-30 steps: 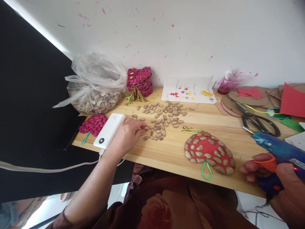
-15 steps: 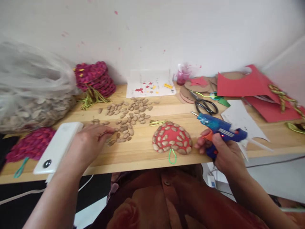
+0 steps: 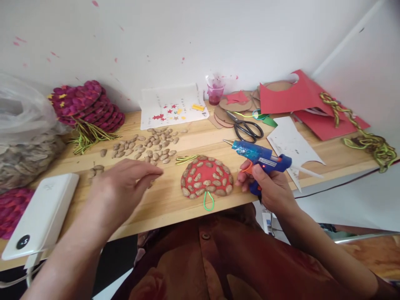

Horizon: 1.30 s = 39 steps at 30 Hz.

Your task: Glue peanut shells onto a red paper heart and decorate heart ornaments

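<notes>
My left hand (image 3: 125,187) is raised over the table with thumb and fingers pinched together; a brown peanut shell (image 3: 152,182) shows partly under the fingertips. Behind it lies a loose spread of peanut shells (image 3: 156,143). My right hand (image 3: 265,181) is wrapped round a blue glue gun (image 3: 261,158), a finger at its orange trigger. The gun's red light glows, and its metal tip points left. Between my hands rests a red cap-shaped piece (image 3: 204,171), with shells around its rim and across its face. A green cord loop (image 3: 208,202) sticks out at its near edge.
Black scissors (image 3: 246,130), red card (image 3: 281,100) and a stained plastic cup (image 3: 215,91) sit behind the gun. A white power bank (image 3: 43,212), a bag of shells (image 3: 28,158) and stacked purple pieces (image 3: 84,102) stand left. A paper with small stars (image 3: 171,106) lies at the back.
My left hand has lifted from the shell pile and moved right toward the red piece, fingers still pinched. My right hand still holds the glue gun. The view has swung to the right.
</notes>
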### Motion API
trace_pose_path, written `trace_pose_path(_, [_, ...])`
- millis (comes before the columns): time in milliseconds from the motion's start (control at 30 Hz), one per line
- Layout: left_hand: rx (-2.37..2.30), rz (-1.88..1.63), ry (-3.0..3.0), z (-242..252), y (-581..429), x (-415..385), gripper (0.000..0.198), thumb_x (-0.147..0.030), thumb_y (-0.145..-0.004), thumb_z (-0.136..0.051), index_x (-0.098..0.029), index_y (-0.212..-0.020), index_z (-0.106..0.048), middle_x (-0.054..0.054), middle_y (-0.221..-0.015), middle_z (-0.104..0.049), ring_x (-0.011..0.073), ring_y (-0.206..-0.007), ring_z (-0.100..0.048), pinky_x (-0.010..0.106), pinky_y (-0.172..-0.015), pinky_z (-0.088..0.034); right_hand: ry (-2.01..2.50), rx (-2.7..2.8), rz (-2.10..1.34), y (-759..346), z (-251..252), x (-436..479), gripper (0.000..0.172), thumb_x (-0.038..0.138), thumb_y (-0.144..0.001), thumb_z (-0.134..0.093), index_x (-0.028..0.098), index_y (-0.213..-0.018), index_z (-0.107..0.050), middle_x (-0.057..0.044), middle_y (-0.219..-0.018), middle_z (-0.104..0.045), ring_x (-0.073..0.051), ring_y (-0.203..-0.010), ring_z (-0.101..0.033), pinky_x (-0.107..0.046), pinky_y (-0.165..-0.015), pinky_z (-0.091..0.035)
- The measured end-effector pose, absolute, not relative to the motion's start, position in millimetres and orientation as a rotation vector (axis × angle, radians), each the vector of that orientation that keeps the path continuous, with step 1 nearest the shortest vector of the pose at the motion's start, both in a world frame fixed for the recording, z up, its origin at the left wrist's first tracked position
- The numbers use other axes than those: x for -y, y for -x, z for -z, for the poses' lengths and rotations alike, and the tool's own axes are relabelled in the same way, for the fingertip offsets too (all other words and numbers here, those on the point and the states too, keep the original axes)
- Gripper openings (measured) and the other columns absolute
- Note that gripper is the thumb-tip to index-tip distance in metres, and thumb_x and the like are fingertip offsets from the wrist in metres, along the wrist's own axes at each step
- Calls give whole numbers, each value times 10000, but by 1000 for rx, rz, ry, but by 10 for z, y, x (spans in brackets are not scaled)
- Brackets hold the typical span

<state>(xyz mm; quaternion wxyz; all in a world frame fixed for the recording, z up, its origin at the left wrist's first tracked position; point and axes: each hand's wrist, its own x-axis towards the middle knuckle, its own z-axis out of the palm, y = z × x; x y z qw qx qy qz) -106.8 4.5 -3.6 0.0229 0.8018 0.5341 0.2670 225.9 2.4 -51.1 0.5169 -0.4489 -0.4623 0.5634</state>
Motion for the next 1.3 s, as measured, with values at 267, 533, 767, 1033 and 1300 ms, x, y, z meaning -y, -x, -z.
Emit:
trace_pose_path(267, [-1051,-539,-2717,119,274,-449,207,-165,-996,-584,-213,-1174,-679,34,-949,-734,178,-883,-676,292,-792,-543,1074,1110,-1357,-2274,538,-20,287,500,-938,-690,216,-976,-690,-15,-755,-719,-142,-659,-698,-226,-550,-549])
trace_pose_path(533, [-965,-362,-2771,115,104,-571,211,-175,-1009,-562,-185,-1202,-648,43,-939,-722,197,-916,-662,292,-796,-536,1045,1123,-1390,-2302,517,-21,278,506,-941,-680,230,-975,-694,-9,-747,-712,-148,-669,-695,-238,-558,-547])
trace_pose_path(767, [-957,-326,-2767,96,70,-570,198,-131,-1001,-550,-172,-1167,-650,49,-940,-718,203,-911,-653,295,-781,-526,1036,1112,-1409,-2291,494,-24,258,500,-935,-691,245,-975,-703,4,-738,-707,-134,-637,-665,-243,-557,-549])
trace_pose_path(1033, [-1006,-235,-2754,42,68,-542,125,-107,-985,-563,-167,-1053,-649,50,-904,-697,216,-905,-640,309,-776,-522,1032,1115,-1417,-2304,500,-19,254,481,-952,-678,229,-986,-698,2,-755,-709,-121,-655,-667,-216,-570,-546])
trace_pose_path(1300, [-988,-273,-2743,62,89,-544,185,-92,-979,-550,-178,-1107,-651,59,-956,-710,210,-932,-651,314,-801,-535,1086,1134,-1395,-2296,493,-22,314,540,-931,-676,229,-972,-685,-14,-749,-708,-159,-667,-688,-254,-562,-560])
